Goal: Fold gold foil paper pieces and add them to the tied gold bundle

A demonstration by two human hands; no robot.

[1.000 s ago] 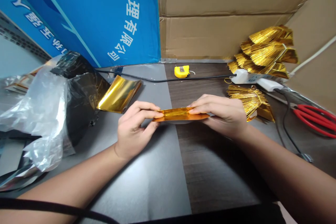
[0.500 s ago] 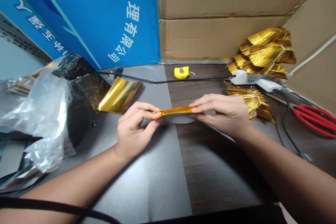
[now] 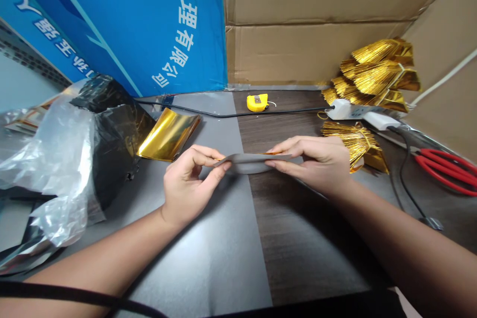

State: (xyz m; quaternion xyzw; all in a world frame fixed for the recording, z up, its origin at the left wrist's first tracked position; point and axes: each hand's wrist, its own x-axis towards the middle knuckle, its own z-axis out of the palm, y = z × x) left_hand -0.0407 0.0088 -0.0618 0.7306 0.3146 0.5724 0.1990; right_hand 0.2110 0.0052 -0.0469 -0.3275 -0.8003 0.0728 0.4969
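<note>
Between my two hands, above the table, is a thin sheet of gold foil paper [image 3: 248, 158], its pale grey underside facing me and a little gold showing at its ends. My left hand [image 3: 192, 176] pinches its left end between thumb and fingers. At the right end, my right hand [image 3: 316, 159] pinches it in the same way. A stack of gold foil sheets [image 3: 167, 134] lies beyond my left hand. Just past my right hand rests a bundle of folded gold foil [image 3: 356, 141], tied in the middle.
More tied gold bundles [image 3: 383, 72] are piled at the back right, beside a white power strip [image 3: 341, 109]. A yellow tape measure [image 3: 257, 103] sits near the cardboard wall [image 3: 316, 54]. Black and clear plastic bags [image 3: 112, 134] stand left; a red cable coil [image 3: 445, 171] lies right.
The sheet has tilted between my hands, so its grey underside shows where gold faced me before. Both hands stay in nearly the same place, still pinching its ends.
</note>
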